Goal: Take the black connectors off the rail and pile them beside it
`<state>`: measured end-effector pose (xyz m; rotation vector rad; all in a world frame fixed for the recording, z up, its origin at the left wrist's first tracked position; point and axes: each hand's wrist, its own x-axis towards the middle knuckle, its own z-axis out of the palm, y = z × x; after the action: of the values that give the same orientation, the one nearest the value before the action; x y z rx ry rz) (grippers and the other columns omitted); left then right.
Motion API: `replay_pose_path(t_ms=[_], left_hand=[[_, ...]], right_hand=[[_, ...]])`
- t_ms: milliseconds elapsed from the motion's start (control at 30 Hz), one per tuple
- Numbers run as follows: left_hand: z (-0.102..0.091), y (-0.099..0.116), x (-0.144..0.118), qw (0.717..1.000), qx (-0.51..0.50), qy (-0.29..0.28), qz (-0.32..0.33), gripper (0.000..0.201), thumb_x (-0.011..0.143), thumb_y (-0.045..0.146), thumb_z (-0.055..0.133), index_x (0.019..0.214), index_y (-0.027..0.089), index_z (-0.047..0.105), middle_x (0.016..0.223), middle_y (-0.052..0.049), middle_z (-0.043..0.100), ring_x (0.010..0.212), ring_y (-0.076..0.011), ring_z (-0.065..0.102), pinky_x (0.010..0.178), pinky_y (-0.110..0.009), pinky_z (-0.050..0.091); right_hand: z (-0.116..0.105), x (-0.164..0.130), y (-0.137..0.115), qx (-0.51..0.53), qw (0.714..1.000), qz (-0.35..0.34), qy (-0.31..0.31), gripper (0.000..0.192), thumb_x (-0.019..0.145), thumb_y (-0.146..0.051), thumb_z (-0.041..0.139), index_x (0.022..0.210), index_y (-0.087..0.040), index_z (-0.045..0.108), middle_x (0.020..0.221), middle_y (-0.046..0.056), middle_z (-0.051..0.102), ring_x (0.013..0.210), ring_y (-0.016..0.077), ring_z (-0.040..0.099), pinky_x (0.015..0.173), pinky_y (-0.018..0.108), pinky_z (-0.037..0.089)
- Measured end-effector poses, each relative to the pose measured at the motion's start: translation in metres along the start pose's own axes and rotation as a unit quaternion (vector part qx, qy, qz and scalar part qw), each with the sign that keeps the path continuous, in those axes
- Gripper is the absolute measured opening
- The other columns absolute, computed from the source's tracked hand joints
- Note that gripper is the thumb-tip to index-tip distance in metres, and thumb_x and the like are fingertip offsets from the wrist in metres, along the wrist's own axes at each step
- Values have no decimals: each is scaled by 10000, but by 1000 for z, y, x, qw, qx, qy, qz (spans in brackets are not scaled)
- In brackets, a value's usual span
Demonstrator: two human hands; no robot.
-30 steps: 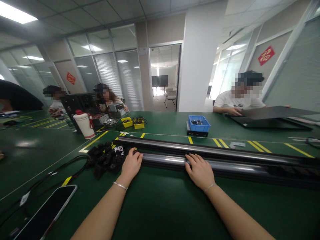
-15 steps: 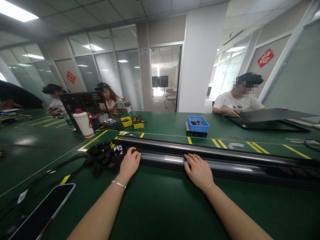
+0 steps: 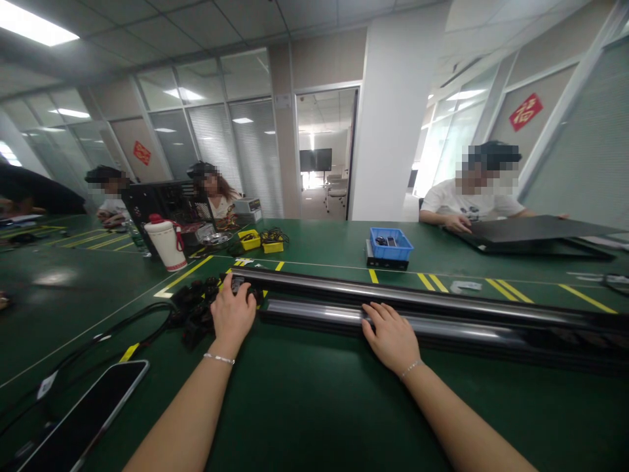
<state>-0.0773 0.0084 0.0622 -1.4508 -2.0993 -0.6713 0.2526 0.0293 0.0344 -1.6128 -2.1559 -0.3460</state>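
Two long, shiny black bars lie across the table, a far bar (image 3: 324, 284) and a near bar (image 3: 314, 313). My right hand (image 3: 393, 337) rests on the near bar, fingers lying over its top and thumb on the side closer to me. Left of the near bar's end, my left hand (image 3: 232, 313) reaches over a heap of small black parts (image 3: 194, 305), its fingers and thumb apart. A dark part shows between that thumb and the fingers; whether they touch it I cannot tell.
A phone (image 3: 88, 413) and black cables (image 3: 118, 321) lie at front left. Beyond stand a white cup (image 3: 166, 246), an open computer case (image 3: 162, 196), yellow trays (image 3: 249, 241) and a blue basket (image 3: 390, 244). Across the table, a person (image 3: 472, 196) handles a black panel (image 3: 531, 229).
My left hand has left the end of the near bar and moved left over the heap of black parts. My right hand stays on the near bar.
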Motion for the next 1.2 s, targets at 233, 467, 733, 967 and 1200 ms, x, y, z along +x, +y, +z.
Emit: replay_pose_path(t_ms=[233, 467, 733, 967, 1200], left_hand=[[1, -16, 1, 996, 67, -20, -62, 386, 831, 357, 432, 1172, 226, 554, 1452, -117, 234, 1129, -360, 425, 860, -527, 378], [11, -22, 2, 992, 39, -57, -102, 463, 861, 416, 371, 1269, 222, 470, 1434, -159, 273, 1273, -440, 243, 928, -684, 215], [17, 20, -11, 978, -109, -56, 172, 474, 886, 345, 361, 1333, 186, 384, 1441, -96, 320, 1353, -241, 188, 1080, -445, 210], [21, 51, -32, 947, -132, -178, 232, 450, 863, 464, 411, 1282, 308, 462, 1388, -35, 419, 1301, -267, 309, 1055, -483, 226], [20, 48, -31, 947, -130, -167, 240, 437, 875, 467, 379, 1272, 308, 470, 1385, -20, 425, 1291, -265, 324, 1038, -460, 256]], right_hand=[[-1, -1, 2, 0, 1000, -1, -6, 424, 877, -386, 335, 1217, -233, 537, 1254, 43, 540, 1192, 219, 418, 916, 370, 373], [1, -2, 3, -1, 1000, -7, -20, 438, 880, -398, 327, 1236, -232, 522, 1276, 49, 522, 1222, 217, 387, 942, 376, 351], [-11, 8, 36, 9, 998, -12, 67, 360, 865, -321, 363, 1088, -195, 617, 1141, 61, 604, 1119, 200, 466, 948, 332, 333], [-18, -18, 185, -92, 909, 339, 224, 575, 778, -350, 419, 1264, -48, 478, 1299, 277, 396, 1190, 362, 313, 829, 476, 277], [-4, -42, 245, -114, 898, 395, 157, 542, 724, -377, 424, 1190, -154, 587, 1262, 203, 468, 1164, 324, 315, 780, 434, 198]])
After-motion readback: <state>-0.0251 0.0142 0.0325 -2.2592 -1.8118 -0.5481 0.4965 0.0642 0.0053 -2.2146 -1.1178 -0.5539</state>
